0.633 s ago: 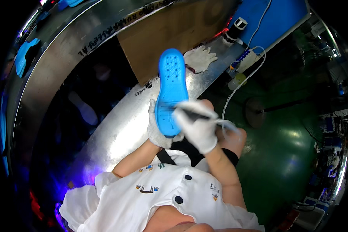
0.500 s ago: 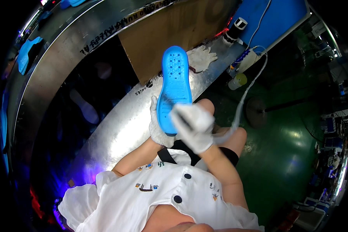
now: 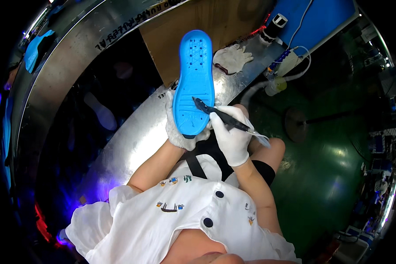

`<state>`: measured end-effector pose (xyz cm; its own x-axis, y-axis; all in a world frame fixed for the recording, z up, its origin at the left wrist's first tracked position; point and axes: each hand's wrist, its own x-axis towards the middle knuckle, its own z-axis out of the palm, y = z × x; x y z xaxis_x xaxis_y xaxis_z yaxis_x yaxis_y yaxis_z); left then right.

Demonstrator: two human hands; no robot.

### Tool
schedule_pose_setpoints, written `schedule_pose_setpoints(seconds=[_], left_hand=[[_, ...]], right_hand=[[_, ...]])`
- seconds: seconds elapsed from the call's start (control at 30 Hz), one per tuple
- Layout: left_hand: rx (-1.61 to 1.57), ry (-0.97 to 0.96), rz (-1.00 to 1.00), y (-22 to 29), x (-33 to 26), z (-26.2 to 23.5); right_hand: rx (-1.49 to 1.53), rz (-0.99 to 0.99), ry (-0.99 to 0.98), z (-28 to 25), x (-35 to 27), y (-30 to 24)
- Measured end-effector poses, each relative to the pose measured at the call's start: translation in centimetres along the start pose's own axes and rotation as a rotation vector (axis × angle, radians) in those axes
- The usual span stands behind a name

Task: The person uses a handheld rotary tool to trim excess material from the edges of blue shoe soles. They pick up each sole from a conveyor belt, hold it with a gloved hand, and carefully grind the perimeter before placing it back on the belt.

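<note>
A bright blue shoe sole (image 3: 194, 81) is held up in front of me, its ribbed and dotted inner side facing up. My left hand (image 3: 179, 139), in a white knit glove, is closed around the heel end from beneath; some of its fingers are hidden. In my white-gloved right hand (image 3: 230, 141) is a black pen-like tool (image 3: 226, 119), pinched between thumb and fingers. Its dark pointed tip lies over the ribbed part near the heel; I cannot tell whether it touches. A pale, translucent tail hangs from the tool's back end.
Beyond the sole lie a brown cardboard sheet (image 3: 165, 48) and a spare white glove (image 3: 233, 58) on the metal bench (image 3: 134, 127). A black-and-white cylinder (image 3: 273, 29) and a yellowish cup (image 3: 275, 86) with a pale hose stand further right. More blue pieces (image 3: 36, 49) are at far left.
The tool, blurred before, now shows clearly with its tip over the ribs. The sole has shifted slightly up and left in view. My right hand has moved slightly right, off the heel.
</note>
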<state>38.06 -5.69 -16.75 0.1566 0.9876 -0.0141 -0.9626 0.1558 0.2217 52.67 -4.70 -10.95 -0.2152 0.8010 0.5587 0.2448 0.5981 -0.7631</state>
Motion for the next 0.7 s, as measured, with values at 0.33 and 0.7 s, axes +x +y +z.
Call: schedule_pose_setpoints(seconds=[0.33, 0.7], left_hand=[[-0.024, -0.372, -0.31, 5.1, 0.7, 0.3], [1.752, -0.429, 0.318, 8.0, 3.3, -5.9]], right_hand=[[-0.009, -0.315, -0.359, -2.0, 0.2, -1.3], [-0.072, -0.315, -0.485, -3.2, -0.1, -3.3]])
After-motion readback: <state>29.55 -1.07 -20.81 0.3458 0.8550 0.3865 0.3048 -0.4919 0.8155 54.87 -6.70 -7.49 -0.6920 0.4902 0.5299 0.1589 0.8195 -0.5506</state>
